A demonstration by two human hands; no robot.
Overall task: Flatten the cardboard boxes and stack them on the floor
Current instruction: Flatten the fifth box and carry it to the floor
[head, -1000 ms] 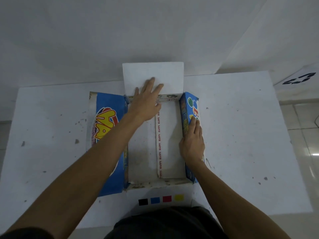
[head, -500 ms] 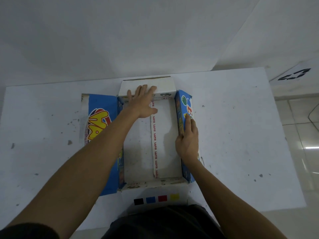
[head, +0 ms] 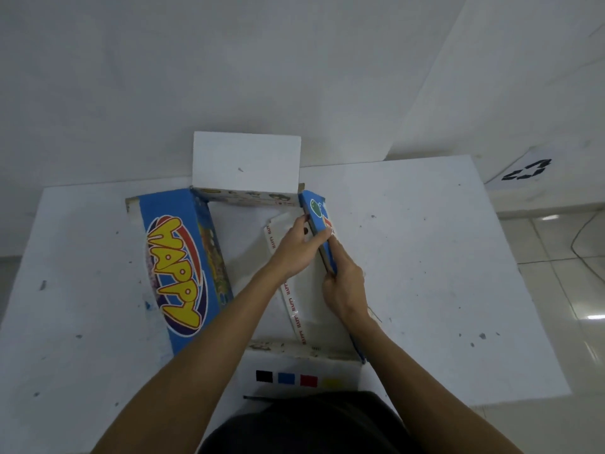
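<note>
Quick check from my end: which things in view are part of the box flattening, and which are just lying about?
In the job:
- cardboard box, blue, printed HAPPY, open on the table
- its right side flap, gripped by both the left hand and the right hand
- its white far flap, standing up

Lying about:
- paper with a black mark, far right
- cable on the floor

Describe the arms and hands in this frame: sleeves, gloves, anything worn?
Both forearms are bare up to the frame's bottom edge, with no sleeves in view. The left hand and right hand have no gloves. No watch, rings or bands are visible. A dark garment covers the body below.
</note>
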